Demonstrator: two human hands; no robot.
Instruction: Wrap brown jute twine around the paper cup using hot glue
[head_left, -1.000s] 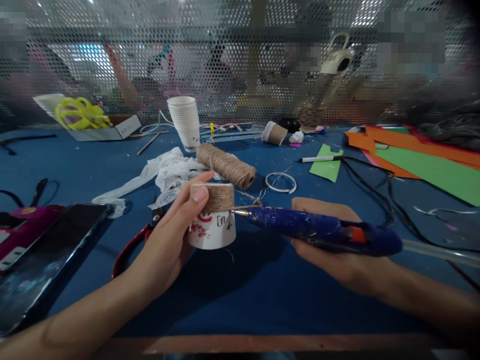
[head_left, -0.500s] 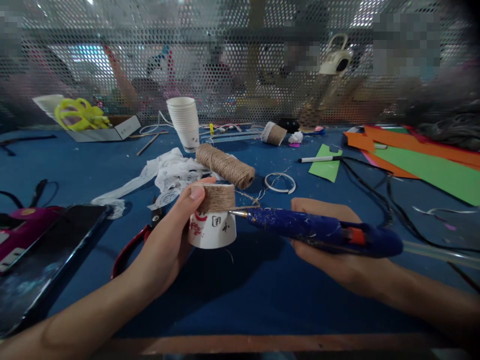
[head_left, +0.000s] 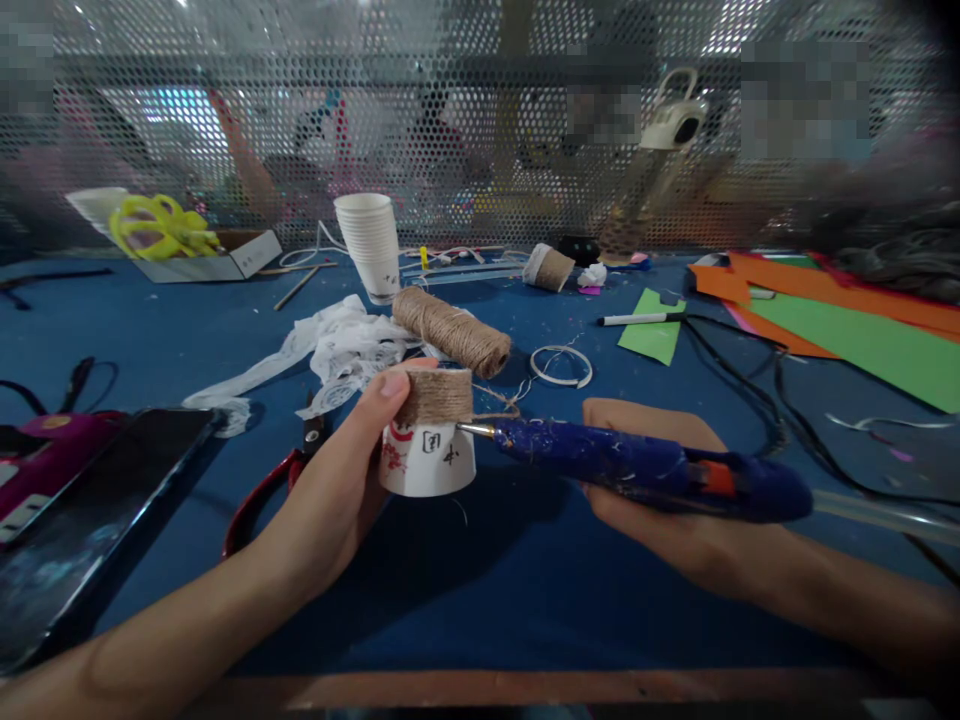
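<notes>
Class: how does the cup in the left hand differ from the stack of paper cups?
The held cup has brown twine wound around its upper part; the stack of paper cups shows no twine. The held cup has its wider end down; the stack has its wider end up. The left hand grips the held cup; the stack stands on the table. Both show white surfaces with dark markings.

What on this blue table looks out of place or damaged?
Nothing looks clearly damaged. The white lace lies in a tangled heap, one end trailing near the phone. At the back, a twine-wrapped cup appears tipped on its side, unlike the upright stacked cups.
</notes>
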